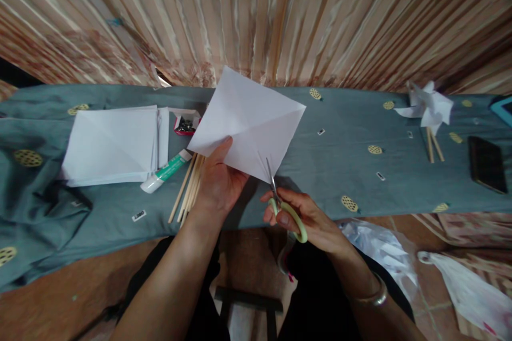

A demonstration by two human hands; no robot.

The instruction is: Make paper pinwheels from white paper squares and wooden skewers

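Observation:
My left hand grips a square sheet of white paper by its lower left side, thumb on top and fingers underneath. Crease lines cross the sheet from corner to corner. In my right hand is a pair of scissors with pale green handles. The blades are parted at the paper's near corner, one of them showing over the sheet. Beneath and left of my left hand lie several thin wooden sticks. Beside them rests a green and white glue stick.
A stack of white paper lies at the left, near a small red box of dark pins. Paper pinwheels on sticks and a dark phone are at the right. Plastic bags sit on the floor below the cloth-covered table.

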